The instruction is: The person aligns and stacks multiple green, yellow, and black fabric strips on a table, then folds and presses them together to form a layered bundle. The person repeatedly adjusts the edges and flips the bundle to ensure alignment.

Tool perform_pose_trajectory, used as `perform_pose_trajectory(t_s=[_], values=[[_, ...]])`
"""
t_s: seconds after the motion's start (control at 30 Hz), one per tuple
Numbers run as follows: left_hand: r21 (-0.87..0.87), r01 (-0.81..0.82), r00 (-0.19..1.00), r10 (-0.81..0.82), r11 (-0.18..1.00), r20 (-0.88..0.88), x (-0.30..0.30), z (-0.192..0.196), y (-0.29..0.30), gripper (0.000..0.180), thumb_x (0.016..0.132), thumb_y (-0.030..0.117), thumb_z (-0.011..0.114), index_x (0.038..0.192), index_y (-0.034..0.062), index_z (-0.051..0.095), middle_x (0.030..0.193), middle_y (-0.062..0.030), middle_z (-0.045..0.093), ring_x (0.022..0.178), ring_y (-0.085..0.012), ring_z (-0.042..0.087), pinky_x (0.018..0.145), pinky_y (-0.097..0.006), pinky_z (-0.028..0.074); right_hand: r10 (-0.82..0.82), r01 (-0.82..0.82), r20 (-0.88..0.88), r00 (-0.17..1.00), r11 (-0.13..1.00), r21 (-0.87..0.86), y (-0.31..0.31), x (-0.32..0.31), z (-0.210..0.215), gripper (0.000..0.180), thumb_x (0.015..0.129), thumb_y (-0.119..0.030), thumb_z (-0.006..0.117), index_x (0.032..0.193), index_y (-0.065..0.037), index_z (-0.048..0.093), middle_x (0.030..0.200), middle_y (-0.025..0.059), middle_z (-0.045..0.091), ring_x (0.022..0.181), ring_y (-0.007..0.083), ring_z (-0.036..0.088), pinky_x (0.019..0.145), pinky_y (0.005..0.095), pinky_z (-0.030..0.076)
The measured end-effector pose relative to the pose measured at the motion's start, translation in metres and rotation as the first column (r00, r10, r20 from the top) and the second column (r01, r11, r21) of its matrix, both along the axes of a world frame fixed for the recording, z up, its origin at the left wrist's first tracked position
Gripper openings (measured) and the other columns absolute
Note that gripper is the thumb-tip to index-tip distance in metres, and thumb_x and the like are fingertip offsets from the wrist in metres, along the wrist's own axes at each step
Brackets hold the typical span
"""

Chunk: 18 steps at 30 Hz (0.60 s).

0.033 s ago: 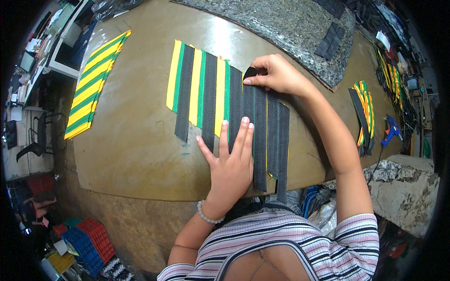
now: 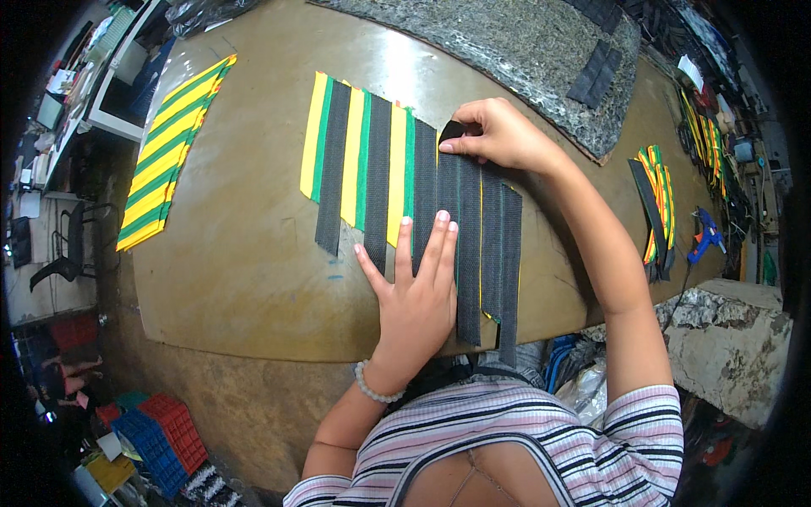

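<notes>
Slanted strips of black webbing [image 2: 376, 177] lie side by side with yellow-and-green strips [image 2: 350, 160] in the middle of the table. My left hand [image 2: 414, 304] rests flat on the lower part of these strips, fingers spread and holding nothing. At the far edge of the same row, my right hand [image 2: 507, 135] pinches the upper end of a black webbing strip [image 2: 452, 130] between thumb and fingers. That end is bent up off the layer beneath. Toward the right, the black strips cover most of the yellow and green, and some hang past the table's near edge.
A striped yellow-and-green panel [image 2: 173, 152] lies at the left. Rightward are a bundle of strips [image 2: 663, 207] and a blue glue gun [image 2: 705, 237]. A speckled grey slab [image 2: 507, 51] at the back carries black pieces [image 2: 595, 73]. Plastic crates [image 2: 160, 439] stand on the floor.
</notes>
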State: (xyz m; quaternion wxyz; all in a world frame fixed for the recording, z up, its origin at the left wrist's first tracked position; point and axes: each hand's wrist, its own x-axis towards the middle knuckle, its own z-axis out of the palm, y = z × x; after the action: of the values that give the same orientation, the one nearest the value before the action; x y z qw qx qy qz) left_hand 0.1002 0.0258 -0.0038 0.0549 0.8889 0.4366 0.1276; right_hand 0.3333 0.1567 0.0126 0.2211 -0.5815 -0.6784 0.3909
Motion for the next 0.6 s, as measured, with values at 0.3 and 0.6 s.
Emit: perform_pose_trajectory(t_s=[0.3, 0.6], values=[[0.016, 0.008, 1.0, -0.008, 1.0, 0.022, -0.001, -0.002, 0.001, 0.049, 0.095, 0.018, 0.052, 0.144, 0.014, 0.051, 0.153, 0.0033, 0.043, 0.143, -0.0311, 0.033, 0.112, -0.073, 0.01, -0.077, 0.036, 0.246, 0.966, 0.985, 0.166, 0.003, -0.001, 0.005, 0.04, 0.076, -0.031, 0.085, 0.085, 0.003, 0.066, 0.069, 0.0159, 0.066, 0.061, 0.0236, 0.066, 0.058, 0.0361, 0.052], [-0.003, 0.004, 0.999, -0.003, 1.0, 0.05, -0.001, -0.002, -0.001, 0.049, 0.096, 0.019, 0.051, 0.144, 0.0144, 0.049, 0.153, 0.0024, 0.042, 0.143, -0.0293, 0.032, 0.112, -0.073, 0.01, -0.12, 0.011, 0.157, 0.98, 0.828, 0.561, -0.069, -0.047, -0.004, 0.008, 0.089, -0.006, 0.064, 0.094, 0.001, 0.065, 0.096, 0.016, 0.063, 0.094, 0.0349, 0.06, 0.084, 0.0423, 0.049]])
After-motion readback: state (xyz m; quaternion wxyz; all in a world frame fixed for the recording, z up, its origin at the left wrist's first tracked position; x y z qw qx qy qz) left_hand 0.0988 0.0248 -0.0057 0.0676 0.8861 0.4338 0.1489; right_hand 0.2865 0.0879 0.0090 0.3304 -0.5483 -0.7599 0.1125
